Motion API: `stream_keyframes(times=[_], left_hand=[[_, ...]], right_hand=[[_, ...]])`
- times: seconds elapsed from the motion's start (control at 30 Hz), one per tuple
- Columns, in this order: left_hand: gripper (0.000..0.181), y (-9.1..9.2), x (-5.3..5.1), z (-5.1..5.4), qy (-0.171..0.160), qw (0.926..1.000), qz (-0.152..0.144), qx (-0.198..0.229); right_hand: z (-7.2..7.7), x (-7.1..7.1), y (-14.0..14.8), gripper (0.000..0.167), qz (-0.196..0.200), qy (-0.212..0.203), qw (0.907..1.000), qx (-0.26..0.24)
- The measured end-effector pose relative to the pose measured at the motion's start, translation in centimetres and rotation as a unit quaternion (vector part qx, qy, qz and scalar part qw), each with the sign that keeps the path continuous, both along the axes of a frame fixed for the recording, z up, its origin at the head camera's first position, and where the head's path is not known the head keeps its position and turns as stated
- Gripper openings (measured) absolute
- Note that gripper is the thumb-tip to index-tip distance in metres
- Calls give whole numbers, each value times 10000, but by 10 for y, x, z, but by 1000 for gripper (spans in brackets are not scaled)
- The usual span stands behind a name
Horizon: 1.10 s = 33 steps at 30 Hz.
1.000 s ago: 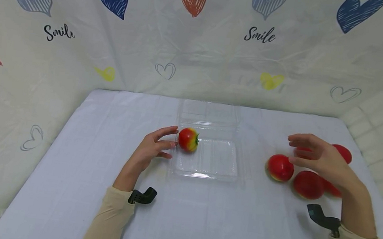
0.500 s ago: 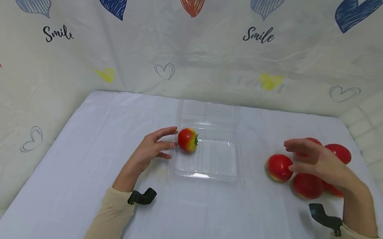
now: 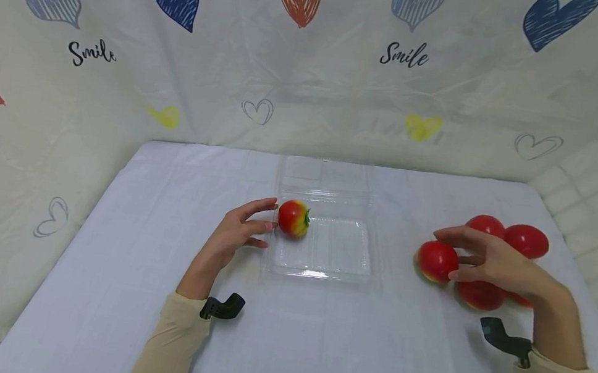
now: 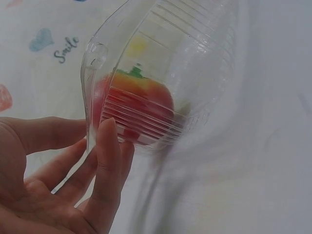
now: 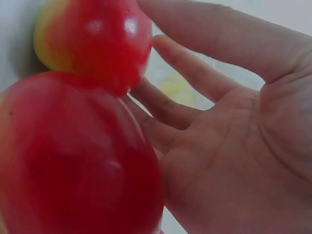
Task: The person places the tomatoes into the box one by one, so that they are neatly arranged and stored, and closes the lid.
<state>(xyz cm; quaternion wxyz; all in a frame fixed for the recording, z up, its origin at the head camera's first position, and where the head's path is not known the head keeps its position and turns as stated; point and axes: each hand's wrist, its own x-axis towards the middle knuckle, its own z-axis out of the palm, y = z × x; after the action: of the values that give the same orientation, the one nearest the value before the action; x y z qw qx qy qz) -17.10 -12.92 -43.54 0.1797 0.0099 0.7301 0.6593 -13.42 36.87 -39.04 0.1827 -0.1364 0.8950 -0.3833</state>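
A clear plastic clamshell container (image 3: 323, 248) stands with its lid folded back on the white-covered table. One red-and-yellow tomato (image 3: 292, 218) with a green calyx sits inside at the left. My left hand (image 3: 234, 234) is at the container's left edge; in the left wrist view its thumb and fingers pinch the thin rim. On the right, my right hand (image 3: 502, 264) reaches round a red tomato (image 3: 436, 261), its fingers fairly straight along the far side and its thumb close to the near side. A second tomato (image 5: 80, 161) lies beneath that hand.
More red tomatoes lie round the right hand, including one behind it (image 3: 526, 240) and one farther back (image 3: 486, 224). A white curtain (image 3: 333, 91) printed with hearts hangs behind the table's back edge. Black mounts sit on both wrists.
The right hand has lowered and shifted slightly left, from above the tomatoes to the leftmost one. The left hand, container and the tomato in it have stayed put.
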Motion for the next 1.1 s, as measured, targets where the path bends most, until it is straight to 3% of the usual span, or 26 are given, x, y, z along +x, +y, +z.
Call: stream_keyframes(times=[0.27, 0.67, 1.1], left_hand=[[56, 1, 0, 2, -2, 10000, 7, -35], [55, 1, 0, 2, -32, 10000, 31, -56], [56, 1, 0, 3, -6, 10000, -16, 14]], right_hand=[[-1, -3, -8, 81, 70, -91, 9998, 161], [-2, -4, -15, 74, -138, -251, 9985, 467], [0, -6, -16, 82, -676, -37, 9966, 462]])
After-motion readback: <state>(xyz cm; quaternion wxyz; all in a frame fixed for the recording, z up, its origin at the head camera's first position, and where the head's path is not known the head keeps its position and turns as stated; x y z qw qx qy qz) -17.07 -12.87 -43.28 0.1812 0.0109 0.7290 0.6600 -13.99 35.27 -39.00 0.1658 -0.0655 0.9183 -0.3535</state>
